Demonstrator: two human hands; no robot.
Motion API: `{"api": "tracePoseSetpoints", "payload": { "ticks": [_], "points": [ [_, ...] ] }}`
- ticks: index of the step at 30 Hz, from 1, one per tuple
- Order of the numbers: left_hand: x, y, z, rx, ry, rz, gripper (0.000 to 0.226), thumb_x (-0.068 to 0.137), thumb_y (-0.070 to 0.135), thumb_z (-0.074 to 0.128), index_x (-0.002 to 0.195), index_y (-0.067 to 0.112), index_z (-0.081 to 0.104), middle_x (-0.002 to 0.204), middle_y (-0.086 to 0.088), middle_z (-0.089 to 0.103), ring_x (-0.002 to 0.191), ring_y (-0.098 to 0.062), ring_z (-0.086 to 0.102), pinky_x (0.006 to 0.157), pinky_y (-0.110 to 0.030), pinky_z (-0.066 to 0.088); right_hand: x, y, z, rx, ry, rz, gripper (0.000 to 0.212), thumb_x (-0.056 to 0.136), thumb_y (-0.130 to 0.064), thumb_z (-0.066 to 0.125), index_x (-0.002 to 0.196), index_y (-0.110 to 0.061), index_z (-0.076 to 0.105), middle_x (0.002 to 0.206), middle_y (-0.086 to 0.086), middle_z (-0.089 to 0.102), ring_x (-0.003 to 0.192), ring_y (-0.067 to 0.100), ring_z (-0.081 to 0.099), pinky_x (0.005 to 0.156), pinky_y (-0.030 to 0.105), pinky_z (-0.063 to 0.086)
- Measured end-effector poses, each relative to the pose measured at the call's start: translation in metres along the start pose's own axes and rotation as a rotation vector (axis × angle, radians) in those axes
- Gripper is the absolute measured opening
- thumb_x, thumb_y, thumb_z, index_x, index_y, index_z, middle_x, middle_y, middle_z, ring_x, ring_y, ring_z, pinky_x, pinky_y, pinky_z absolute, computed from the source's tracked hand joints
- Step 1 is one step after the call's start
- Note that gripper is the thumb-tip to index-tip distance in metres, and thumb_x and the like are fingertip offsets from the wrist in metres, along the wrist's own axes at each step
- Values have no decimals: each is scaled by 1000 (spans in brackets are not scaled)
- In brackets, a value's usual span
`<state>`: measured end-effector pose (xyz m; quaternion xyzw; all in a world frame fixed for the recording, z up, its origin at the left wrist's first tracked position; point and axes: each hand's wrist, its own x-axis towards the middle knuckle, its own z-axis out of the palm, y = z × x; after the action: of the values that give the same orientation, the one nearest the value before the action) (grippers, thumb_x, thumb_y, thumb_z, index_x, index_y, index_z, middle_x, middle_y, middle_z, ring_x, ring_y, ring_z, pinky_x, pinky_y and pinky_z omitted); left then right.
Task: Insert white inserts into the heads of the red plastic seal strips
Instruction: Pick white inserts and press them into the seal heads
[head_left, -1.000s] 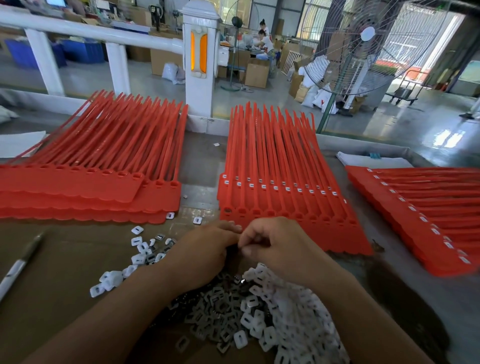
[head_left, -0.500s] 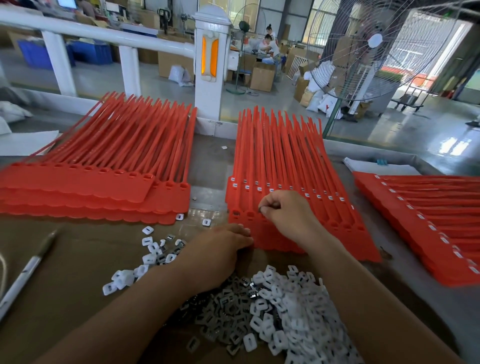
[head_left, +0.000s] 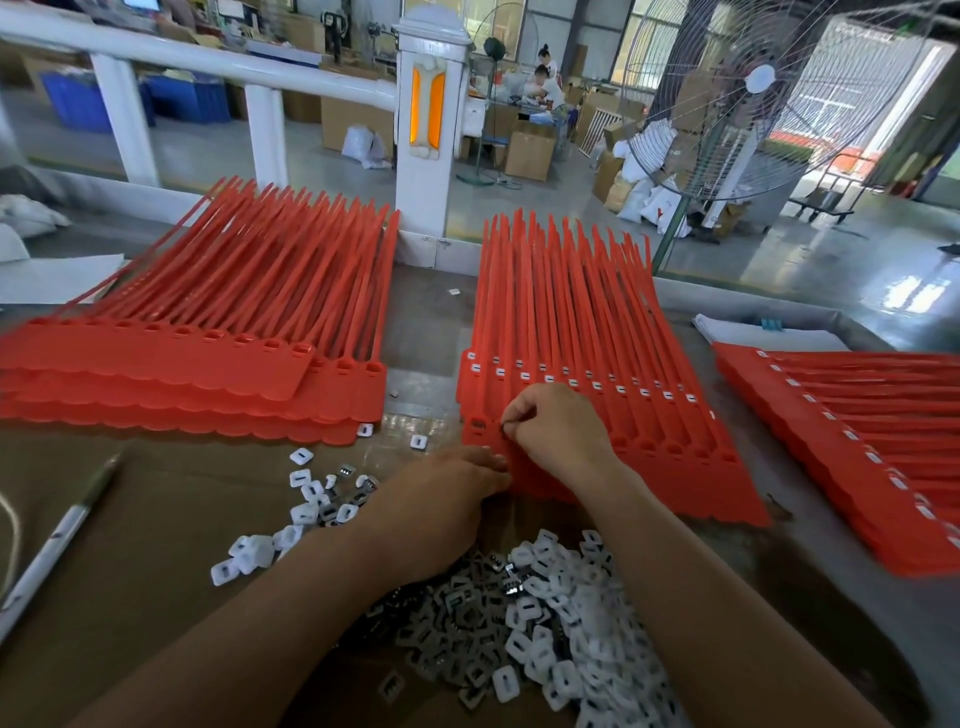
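A sheet of joined red seal strips (head_left: 582, 364) lies in the middle, on top of more sheets, with its row of heads toward me. My right hand (head_left: 558, 431) is over the second head from the left, fingers curled, pinching something small at the head. The leftmost head (head_left: 477, 427) shows a dark slot. My left hand (head_left: 447, 499) rests palm down at the sheet's near left corner, fingertips on the red tab. A heap of white inserts (head_left: 550, 639) lies between my forearms, and more inserts (head_left: 306, 499) are scattered to the left.
A stack of red strips (head_left: 208, 353) lies at the left, its heads without inserts. Another stack (head_left: 852, 436) with white inserts fitted lies at the right. A pen (head_left: 57, 540) lies at the left on cardboard. A white railing post (head_left: 423, 130) and a fan (head_left: 737, 104) stand behind.
My right hand left the insert heap and moved up onto the row of heads, then slightly left. My left hand slid forward to the sheet's near edge.
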<state>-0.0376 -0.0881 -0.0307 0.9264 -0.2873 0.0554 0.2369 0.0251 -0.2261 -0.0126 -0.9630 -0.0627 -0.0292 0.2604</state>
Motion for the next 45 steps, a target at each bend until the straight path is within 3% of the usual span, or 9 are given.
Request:
{"api": "tracePoseSetpoints", "payload": {
  "ticks": [7, 11, 14, 21, 28, 32, 37, 42, 45],
  "points": [
    [0, 1, 0, 0, -5, 7, 51, 85, 0, 39, 130, 22, 49, 142, 7, 40, 129, -4, 31, 99, -10, 17, 6, 5, -2, 141, -3, 84, 24, 74, -15, 72, 60, -29, 58, 71, -14, 55, 78, 6, 54, 71, 22, 39],
    [1, 0, 0, -7, -1, 9, 52, 84, -1, 39, 130, 22, 49, 143, 6, 39, 130, -3, 30, 96, -4, 14, 5, 9, -2, 174, -4, 50, 9, 79, -13, 69, 81, -21, 71, 81, -8, 63, 73, 1, 52, 66, 15, 39],
    [1, -1, 1, -4, 1, 4, 51, 85, 0, 40, 130, 22, 50, 143, 6, 39, 130, -4, 32, 99, -9, 17, 1, 9, -8, 184, -31, 26, 14, 83, -11, 64, 91, -17, 72, 95, -3, 67, 86, 6, 56, 78, 20, 43],
    [2, -2, 3, -20, 3, -28, 53, 84, -1, 39, 131, 24, 48, 143, 9, 38, 131, -4, 31, 105, -13, 18, -42, 7, -31, 200, -35, -168, 9, 82, -20, 66, 83, -28, 70, 75, -24, 60, 73, -16, 54, 67, -3, 36],
    [2, -3, 1, -93, -12, -41, 53, 82, -1, 42, 128, 22, 52, 142, 7, 39, 131, -2, 30, 103, -9, 14, -82, -9, -37, 46, -415, -388, 17, 78, -21, 69, 95, -23, 73, 80, -21, 62, 76, -11, 54, 70, 3, 39],
    [1, -3, 2, -108, -13, -44, 47, 85, 2, 45, 127, 22, 52, 142, 6, 39, 130, -2, 31, 101, -5, 13, -87, -15, -25, -61, -395, -421, 28, 76, -26, 71, 105, -24, 69, 104, -8, 66, 87, 2, 55, 74, 14, 40],
    [1, -4, 3, -113, -2, -19, 40, 88, 8, 48, 125, 21, 54, 139, 4, 43, 128, -2, 34, 93, 4, 9, -89, -21, -16, -92, -374, -394, 19, 80, -21, 66, 99, -21, 68, 105, -4, 64, 96, 11, 56, 80, 22, 41],
    [0, -6, 3, -107, 16, -10, 40, 87, 8, 48, 124, 21, 55, 139, 4, 44, 127, -3, 35, 94, 1, 12, -92, -22, -16, -74, -379, -399, 10, 82, -19, 64, 92, -18, 66, 103, -5, 63, 95, 10, 54, 76, 21, 38],
    [-1, -7, 4, -112, 9, 9, 40, 86, 6, 49, 123, 19, 56, 137, 2, 46, 122, 3, 33, 89, 10, 7, -93, -22, -17, -79, -387, -404, 6, 83, -17, 62, 89, -18, 63, 102, -5, 60, 93, 8, 51, 75, 20, 35]
  ]
}}
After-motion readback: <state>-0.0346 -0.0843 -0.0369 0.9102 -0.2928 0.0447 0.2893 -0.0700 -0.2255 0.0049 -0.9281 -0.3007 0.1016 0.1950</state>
